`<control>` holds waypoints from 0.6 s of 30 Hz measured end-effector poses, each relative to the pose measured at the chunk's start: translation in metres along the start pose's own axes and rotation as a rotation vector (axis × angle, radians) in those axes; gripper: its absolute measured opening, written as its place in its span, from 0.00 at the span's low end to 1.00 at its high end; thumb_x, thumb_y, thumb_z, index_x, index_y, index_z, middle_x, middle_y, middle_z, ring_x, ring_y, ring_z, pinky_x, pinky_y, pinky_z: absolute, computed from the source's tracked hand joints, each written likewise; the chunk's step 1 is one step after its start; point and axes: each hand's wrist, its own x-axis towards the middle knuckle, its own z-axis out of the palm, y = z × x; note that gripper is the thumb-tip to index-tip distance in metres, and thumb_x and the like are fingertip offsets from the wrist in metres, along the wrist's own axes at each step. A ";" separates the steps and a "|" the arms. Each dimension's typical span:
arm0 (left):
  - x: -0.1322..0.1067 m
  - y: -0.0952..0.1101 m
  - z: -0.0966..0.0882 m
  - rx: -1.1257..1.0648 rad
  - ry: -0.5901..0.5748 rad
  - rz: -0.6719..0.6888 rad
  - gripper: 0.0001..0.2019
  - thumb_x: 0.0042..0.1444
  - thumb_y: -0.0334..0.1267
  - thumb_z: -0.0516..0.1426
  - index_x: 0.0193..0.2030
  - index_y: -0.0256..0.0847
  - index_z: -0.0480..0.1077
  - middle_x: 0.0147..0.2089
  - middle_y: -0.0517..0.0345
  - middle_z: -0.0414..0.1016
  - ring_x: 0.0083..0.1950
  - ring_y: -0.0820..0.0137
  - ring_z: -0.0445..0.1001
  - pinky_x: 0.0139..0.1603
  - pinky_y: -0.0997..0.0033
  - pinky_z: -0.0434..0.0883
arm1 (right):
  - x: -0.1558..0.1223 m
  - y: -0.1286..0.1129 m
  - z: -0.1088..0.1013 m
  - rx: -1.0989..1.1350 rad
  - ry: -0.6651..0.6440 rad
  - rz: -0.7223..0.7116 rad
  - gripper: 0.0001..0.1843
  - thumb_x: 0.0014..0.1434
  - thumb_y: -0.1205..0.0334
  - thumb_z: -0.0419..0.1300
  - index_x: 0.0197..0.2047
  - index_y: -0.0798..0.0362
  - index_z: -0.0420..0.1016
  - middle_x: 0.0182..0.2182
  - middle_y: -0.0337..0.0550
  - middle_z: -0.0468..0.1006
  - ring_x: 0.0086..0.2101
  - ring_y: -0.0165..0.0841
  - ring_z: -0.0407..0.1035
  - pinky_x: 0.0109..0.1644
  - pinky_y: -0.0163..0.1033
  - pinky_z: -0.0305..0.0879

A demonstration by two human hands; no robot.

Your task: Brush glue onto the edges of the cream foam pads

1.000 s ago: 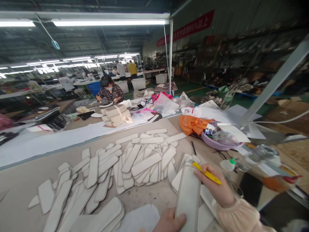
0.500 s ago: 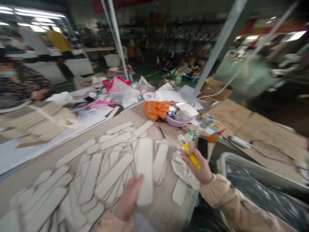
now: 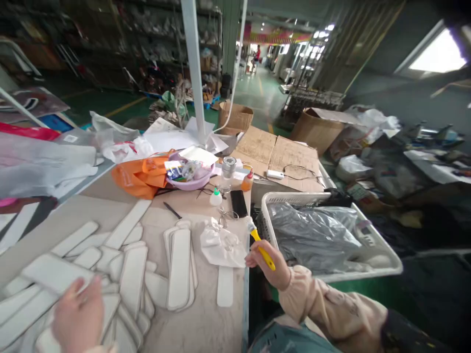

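Note:
My right hand (image 3: 270,262) grips a brush with a yellow handle (image 3: 265,257), its pale, whitish bristle end pointing up and left past the table edge. At lower left, my left hand (image 3: 79,311), slightly blurred, pinches the end of a flat, off-white, round-cornered strip (image 3: 51,274) tilted over a loose heap of similar strips (image 3: 132,274). Right of the heap lies a small stack of these strips (image 3: 179,269). Closest to the brush on the table is a white plastic bag (image 3: 222,245), with a single strip (image 3: 225,289) partly beneath it.
Behind the bag lie scissors (image 3: 228,214), a black phone (image 3: 239,203), a green-capped bottle (image 3: 216,197) and a black pen (image 3: 172,211). A lilac basin (image 3: 193,184) and orange bag (image 3: 140,176) stand farther back. A white crate (image 3: 331,197) holding grey plastic flanks the table at right.
The view has swung to the right. My left hand has moved left over the heap with its strip, which now lies slanted rather than upright. My right hand still holds the brush.

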 end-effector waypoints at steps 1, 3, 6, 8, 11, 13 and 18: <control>-0.022 0.005 0.018 -0.044 -0.117 0.077 0.21 0.51 0.52 0.53 0.45 0.41 0.68 0.47 0.56 0.76 0.57 0.54 0.67 0.58 0.47 0.62 | 0.000 0.002 -0.005 0.014 0.001 0.000 0.10 0.62 0.53 0.52 0.41 0.51 0.63 0.28 0.41 0.76 0.27 0.32 0.74 0.31 0.38 0.73; -0.073 0.019 0.058 -0.148 -0.422 0.149 0.21 0.48 0.54 0.54 0.42 0.41 0.73 0.45 0.55 0.77 0.53 0.56 0.71 0.58 0.53 0.62 | 0.002 0.005 -0.019 -0.008 -0.005 -0.012 0.10 0.63 0.53 0.51 0.41 0.51 0.64 0.27 0.40 0.76 0.26 0.31 0.74 0.30 0.37 0.73; -0.153 0.045 0.113 -0.275 -0.775 0.205 0.22 0.46 0.53 0.57 0.42 0.39 0.74 0.44 0.51 0.78 0.50 0.57 0.73 0.56 0.57 0.66 | 0.005 0.013 -0.049 -0.092 -0.020 -0.069 0.11 0.63 0.54 0.49 0.42 0.51 0.66 0.28 0.42 0.77 0.26 0.31 0.74 0.29 0.37 0.73; -0.202 0.063 0.140 -0.289 -0.892 0.270 0.20 0.48 0.51 0.56 0.41 0.39 0.75 0.44 0.51 0.78 0.49 0.58 0.73 0.55 0.59 0.67 | 0.008 0.022 -0.079 -0.172 -0.006 -0.155 0.12 0.64 0.56 0.48 0.44 0.51 0.67 0.32 0.44 0.77 0.27 0.32 0.74 0.30 0.37 0.73; -0.261 0.089 0.169 -0.287 -0.965 0.367 0.17 0.52 0.49 0.54 0.42 0.41 0.75 0.44 0.51 0.78 0.48 0.60 0.74 0.52 0.62 0.69 | 0.015 0.039 -0.142 -0.280 0.083 -0.257 0.12 0.62 0.60 0.50 0.47 0.50 0.69 0.38 0.46 0.77 0.34 0.35 0.75 0.39 0.42 0.73; -0.289 0.110 0.186 -0.265 -0.998 0.447 0.16 0.53 0.47 0.54 0.43 0.42 0.74 0.44 0.51 0.77 0.46 0.61 0.75 0.49 0.64 0.71 | 0.017 0.052 -0.196 -0.351 0.212 -0.265 0.11 0.60 0.61 0.52 0.46 0.49 0.70 0.42 0.47 0.76 0.43 0.39 0.72 0.48 0.45 0.69; -0.354 0.204 0.245 -0.101 -1.011 0.942 0.17 0.54 0.42 0.55 0.51 0.43 0.70 0.53 0.48 0.71 0.54 0.59 0.68 0.57 0.58 0.66 | -0.013 0.088 -0.348 -0.604 0.669 -0.173 0.05 0.56 0.61 0.57 0.37 0.50 0.68 0.44 0.47 0.76 0.45 0.40 0.71 0.48 0.45 0.68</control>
